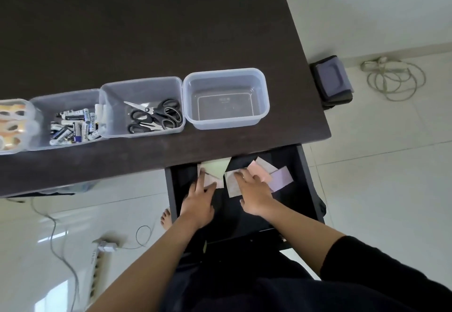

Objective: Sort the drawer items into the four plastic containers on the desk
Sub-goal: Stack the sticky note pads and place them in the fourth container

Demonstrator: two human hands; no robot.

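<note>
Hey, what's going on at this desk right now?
A person is clearing an open dark drawer under a dark brown desk. Both hands are down on pastel paper notes lying in it, the left hand on the pale green and pink ones, the right hand on the pink and lilac ones. On the desk stand four clear plastic containers: one with tape rolls, one with batteries, one with black-handled scissors, and an empty one on the right.

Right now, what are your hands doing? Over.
Left hand and right hand flat on paper slips in drawer. Rightmost container empty. Nothing blocking.
</note>
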